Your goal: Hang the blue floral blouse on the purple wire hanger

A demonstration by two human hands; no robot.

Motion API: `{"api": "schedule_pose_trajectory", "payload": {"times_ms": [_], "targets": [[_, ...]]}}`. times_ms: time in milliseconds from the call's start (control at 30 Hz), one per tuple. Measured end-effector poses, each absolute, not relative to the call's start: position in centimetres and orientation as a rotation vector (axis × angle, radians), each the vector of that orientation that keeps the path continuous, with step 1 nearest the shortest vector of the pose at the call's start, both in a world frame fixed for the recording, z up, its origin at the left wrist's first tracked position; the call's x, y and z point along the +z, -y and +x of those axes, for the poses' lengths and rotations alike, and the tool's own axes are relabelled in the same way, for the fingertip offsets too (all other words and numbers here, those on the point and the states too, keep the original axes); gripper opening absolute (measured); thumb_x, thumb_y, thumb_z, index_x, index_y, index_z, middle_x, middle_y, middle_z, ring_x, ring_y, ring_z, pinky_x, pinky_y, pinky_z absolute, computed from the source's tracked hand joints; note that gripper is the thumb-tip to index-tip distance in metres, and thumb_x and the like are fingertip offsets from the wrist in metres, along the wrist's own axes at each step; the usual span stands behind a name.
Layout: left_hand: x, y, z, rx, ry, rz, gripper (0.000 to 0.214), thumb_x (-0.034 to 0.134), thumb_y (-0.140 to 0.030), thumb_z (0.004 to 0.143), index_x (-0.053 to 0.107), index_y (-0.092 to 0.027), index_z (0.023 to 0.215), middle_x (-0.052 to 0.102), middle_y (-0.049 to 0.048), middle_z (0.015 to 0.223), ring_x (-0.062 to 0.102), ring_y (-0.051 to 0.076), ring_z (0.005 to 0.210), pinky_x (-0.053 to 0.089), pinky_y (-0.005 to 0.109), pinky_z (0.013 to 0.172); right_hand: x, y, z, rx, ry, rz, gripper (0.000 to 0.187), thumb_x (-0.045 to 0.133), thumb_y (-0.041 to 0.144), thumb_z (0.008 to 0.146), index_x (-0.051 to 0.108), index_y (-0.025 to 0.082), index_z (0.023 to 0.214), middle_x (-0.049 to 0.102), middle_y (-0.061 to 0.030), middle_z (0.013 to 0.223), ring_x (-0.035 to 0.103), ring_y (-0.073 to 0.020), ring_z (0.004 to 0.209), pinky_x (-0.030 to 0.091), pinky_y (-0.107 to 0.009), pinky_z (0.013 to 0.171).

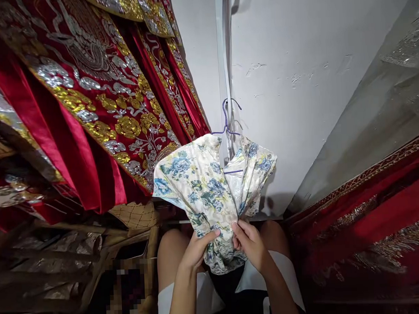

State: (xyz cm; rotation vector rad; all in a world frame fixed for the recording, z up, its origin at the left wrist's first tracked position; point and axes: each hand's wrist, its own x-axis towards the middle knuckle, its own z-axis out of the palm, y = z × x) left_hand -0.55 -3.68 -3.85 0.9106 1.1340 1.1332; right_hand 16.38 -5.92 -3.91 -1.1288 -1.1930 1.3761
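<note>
A white blouse (203, 175) with blue and yellow-green flowers hangs in front of me on a purple hanger (225, 117), its neck open in a V. My left hand (199, 246) grips the blouse's lower left side, thumb on the front and fingers hidden behind the cloth. Near the lower end of the V, my right hand (248, 240) pinches the fabric between thumb and fingers. Below both hands the gathered hem bunches above my lap.
Red garments (129, 127) with gold and silver sequins hang at the left. A pale wall (296, 90) with a white vertical strip (222, 46) stands ahead. More red embroidered cloth (379, 210) is at the right. A wooden frame (152, 246) is low on the left.
</note>
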Motion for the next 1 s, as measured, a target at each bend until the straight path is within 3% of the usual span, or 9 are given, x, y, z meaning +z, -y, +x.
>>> {"api": "schedule_pose_trajectory", "payload": {"times_ms": [100,267,333,467,533,600,700,900,1000], "targets": [[-5.0,2.8,-0.3,1.233,-1.193,0.875,0.052,0.081,-0.043,0.062,0.069,-0.023,0.108,0.075,0.0101,0.099,0.070,0.034,0.108,0.053,0.048,0.101,-4.3,5.7,16.5,1.292,1.084,-1.136,0.055,0.058,0.069,0.088,0.053,0.021,0.063,0.047,0.0025,0.051,0.043,-0.0126,0.050,0.035,-0.027,0.052],[-8.7,2.8,1.5,1.873,-1.638,1.066,0.047,0.065,-0.043,0.083,0.050,-0.026,0.125,0.057,0.0133,0.130,0.056,0.030,0.127,0.044,0.047,0.110,-5.0,5.2,16.7,1.296,0.996,-1.171,0.053,0.063,0.068,0.082,0.054,0.021,0.060,0.045,0.0018,0.048,0.040,-0.0133,0.047,0.032,-0.028,0.049],[-9.9,3.6,2.9,1.823,-1.576,1.311,0.045,0.066,-0.039,0.084,0.051,-0.027,0.125,0.055,0.0135,0.133,0.053,0.029,0.130,0.041,0.045,0.113,-5.3,5.0,16.2,1.317,1.018,-1.165,0.053,0.064,0.069,0.080,0.056,0.020,0.059,0.047,0.0018,0.047,0.040,-0.0127,0.046,0.031,-0.027,0.049],[-11.0,4.7,5.2,1.468,-1.282,1.478,0.032,0.062,-0.035,0.087,0.059,-0.028,0.118,0.066,0.0092,0.112,0.065,0.028,0.106,0.051,0.041,0.094,-6.1,4.9,15.5,1.370,1.115,-1.162,0.049,0.065,0.062,0.082,0.058,0.020,0.058,0.050,0.0022,0.043,0.041,-0.0116,0.043,0.031,-0.026,0.048],[-10.9,4.6,5.7,1.478,-1.279,1.488,0.012,0.058,-0.036,0.089,0.062,-0.028,0.097,0.065,0.0054,0.090,0.064,0.025,0.086,0.052,0.038,0.078,-6.4,5.2,15.8,1.429,1.178,-1.176,0.046,0.064,0.058,0.083,0.058,0.020,0.057,0.051,0.0020,0.041,0.040,-0.0112,0.040,0.028,-0.026,0.046],[-10.6,4.4,5.9,1.478,-1.262,1.568,0.020,0.055,-0.039,0.092,0.056,-0.027,0.075,0.057,0.0037,0.074,0.058,0.024,0.073,0.048,0.037,0.069,-6.1,5.3,16.4,1.432,1.183,-1.228,0.045,0.064,0.056,0.082,0.058,0.020,0.056,0.052,0.0013,0.040,0.037,-0.0106,0.038,0.025,-0.025,0.044],[-10.6,4.5,6.0,1.395,-1.189,1.683,0.031,0.050,-0.039,0.096,0.050,-0.027,0.068,0.055,0.0046,0.072,0.056,0.024,0.071,0.046,0.037,0.067,-3.6,4.4,17.5,1.309,1.073,-1.271,0.042,0.064,0.054,0.082,0.060,0.020,0.057,0.053,0.0004,0.041,0.036,-0.0105,0.038,0.024,-0.026,0.043],[-12.2,4.5,6.3,1.286,-1.094,1.867,0.026,0.045,-0.027,0.097,0.048,-0.025,0.072,0.054,0.0046,0.072,0.055,0.022,0.070,0.044,0.033,0.064,7.7,-2.4,19.2,1.108,1.033,-1.060,0.043,0.075,0.058,0.074,0.064,0.018,0.064,0.054,0.0024,0.045,0.037,-0.0076,0.039,0.027,-0.022,0.039],[-11.6,2.9,5.8,1.237,-1.019,2.024,0.024,0.042,-0.021,0.097,0.050,-0.022,0.073,0.055,0.0042,0.074,0.055,0.019,0.071,0.044,0.029,0.064,12.0,-4.3,19.2,1.049,1.061,-0.928,0.038,0.076,0.052,0.077,0.065,0.016,0.069,0.057,0.0022,0.048,0.039,-0.0060,0.039,0.027,-0.020,0.038]]}}
